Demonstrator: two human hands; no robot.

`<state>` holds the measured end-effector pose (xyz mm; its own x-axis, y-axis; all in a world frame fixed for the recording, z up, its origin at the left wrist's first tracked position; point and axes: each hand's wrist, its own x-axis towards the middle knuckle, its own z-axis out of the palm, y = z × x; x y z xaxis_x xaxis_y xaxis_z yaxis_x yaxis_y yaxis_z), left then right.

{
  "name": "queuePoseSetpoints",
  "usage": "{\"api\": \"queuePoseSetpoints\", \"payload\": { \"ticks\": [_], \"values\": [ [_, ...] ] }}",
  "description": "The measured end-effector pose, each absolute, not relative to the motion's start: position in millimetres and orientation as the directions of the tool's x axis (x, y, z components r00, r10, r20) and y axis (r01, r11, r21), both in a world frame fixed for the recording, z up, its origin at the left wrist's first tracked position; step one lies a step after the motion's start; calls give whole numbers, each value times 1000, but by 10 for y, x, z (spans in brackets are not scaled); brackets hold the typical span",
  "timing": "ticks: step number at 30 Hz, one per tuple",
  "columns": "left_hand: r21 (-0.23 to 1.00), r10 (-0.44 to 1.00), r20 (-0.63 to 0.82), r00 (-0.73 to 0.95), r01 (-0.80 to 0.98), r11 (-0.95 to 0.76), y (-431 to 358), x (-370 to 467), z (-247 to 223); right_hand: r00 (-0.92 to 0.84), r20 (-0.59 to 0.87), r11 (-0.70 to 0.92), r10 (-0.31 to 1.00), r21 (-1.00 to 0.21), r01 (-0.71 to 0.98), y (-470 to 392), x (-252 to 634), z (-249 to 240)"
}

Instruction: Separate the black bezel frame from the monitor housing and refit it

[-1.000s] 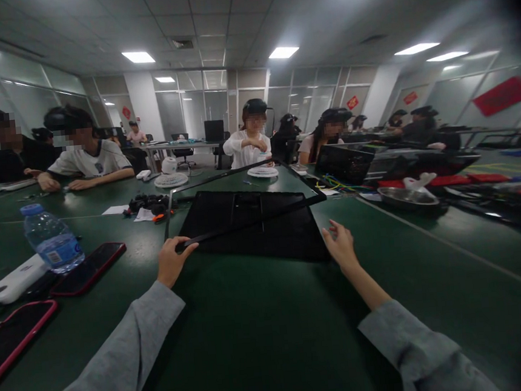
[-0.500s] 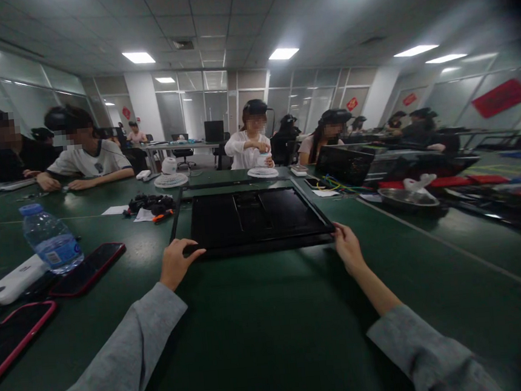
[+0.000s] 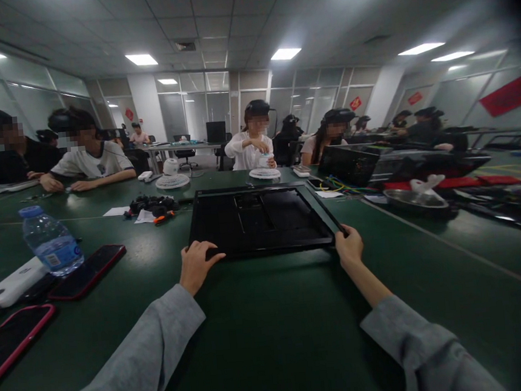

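In front of me a black monitor panel point(image 3: 291, 211) lies flat on the green table, with a recessed strip across its middle. Over it is a thin black rectangular frame point(image 3: 326, 207), whose right side stands off a little from the panel's right edge. My left hand point(image 3: 197, 266) grips the near left corner of the frame between thumb and fingers. At the near right corner, my right hand point(image 3: 349, 245) is closed on the frame too. Whether the frame's left and near sides touch the panel, I cannot tell.
To the left are a water bottle point(image 3: 52, 241), a phone point(image 3: 87, 271), a second phone point(image 3: 15, 341) and a white power strip point(image 3: 10, 284). Black parts point(image 3: 152, 206) lie beyond. A metal bowl point(image 3: 416, 199) stands right. A co-worker point(image 3: 251, 141) sits opposite behind white fan parts point(image 3: 265, 174).
Both hands have brought the frame down onto or close over the panel. Its left side has shifted right, in line with the panel's left edge; my left hand moved right with it.
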<state>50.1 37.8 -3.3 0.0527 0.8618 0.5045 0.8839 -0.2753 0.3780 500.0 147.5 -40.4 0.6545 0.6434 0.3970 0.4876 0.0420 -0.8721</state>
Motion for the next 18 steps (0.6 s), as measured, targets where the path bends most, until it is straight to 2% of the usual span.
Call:
{"api": "queuePoseSetpoints", "payload": {
  "ticks": [10, 15, 18],
  "values": [
    [360, 899, 428, 93, 895, -264, 418, 512, -65, 604, 468, 43, 645, -811, 583, 1653, 5013, -433],
    [278, 903, 411, 127, 926, -257, 407, 536, -62, 618, 489, -64, 616, -750, 658, 1691, 5041, -489],
    [234, 901, 411, 142, 938, -254, 391, 548, -59, 592, 435, -72, 678, -762, 643, 1701, 5046, -501]
  ]
}}
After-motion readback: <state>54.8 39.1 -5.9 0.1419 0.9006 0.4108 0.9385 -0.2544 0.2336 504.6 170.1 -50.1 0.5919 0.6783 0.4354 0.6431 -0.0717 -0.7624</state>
